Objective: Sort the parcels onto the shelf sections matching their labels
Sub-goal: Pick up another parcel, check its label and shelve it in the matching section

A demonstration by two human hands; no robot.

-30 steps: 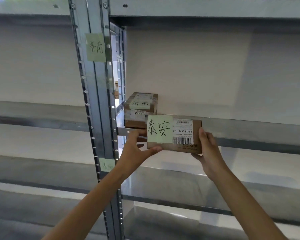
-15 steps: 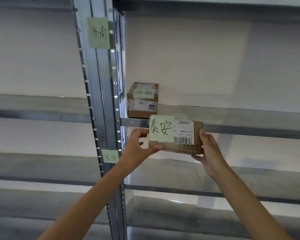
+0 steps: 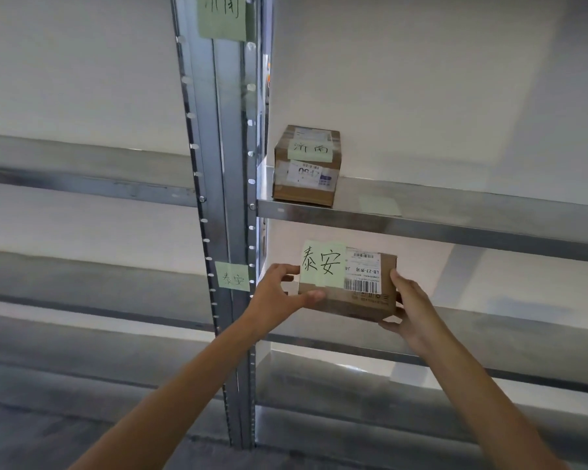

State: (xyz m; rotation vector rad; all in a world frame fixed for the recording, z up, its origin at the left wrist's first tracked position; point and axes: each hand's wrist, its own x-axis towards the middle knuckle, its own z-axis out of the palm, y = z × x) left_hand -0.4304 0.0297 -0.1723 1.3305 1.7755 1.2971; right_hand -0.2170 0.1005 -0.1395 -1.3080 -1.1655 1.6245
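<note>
A flat cardboard parcel (image 3: 360,300) with a green note reading 泰安 and a barcode label is held between both hands. My left hand (image 3: 279,293) grips its left end and my right hand (image 3: 409,307) its right end. The parcel hangs just above the lower shelf (image 3: 510,330), below the upper shelf (image 3: 455,218). A green tag reading 泰安 (image 3: 233,276) is stuck on the steel upright (image 3: 218,164) level with the parcel. A second cardboard parcel (image 3: 306,164) with a green 济南 note sits on the upper shelf's left end. Another green tag (image 3: 222,15) is at the top of the upright.
A small pale note (image 3: 379,205) lies flat on the upper shelf right of the second parcel. More steel shelves (image 3: 82,184) run to the left of the upright, and a further shelf (image 3: 421,418) lies below. A white wall backs the rack.
Both hands have lowered the 泰安 parcel from in front of the upper shelf's edge to the space under it, level with the 泰安 tag. The view has tilted downward.
</note>
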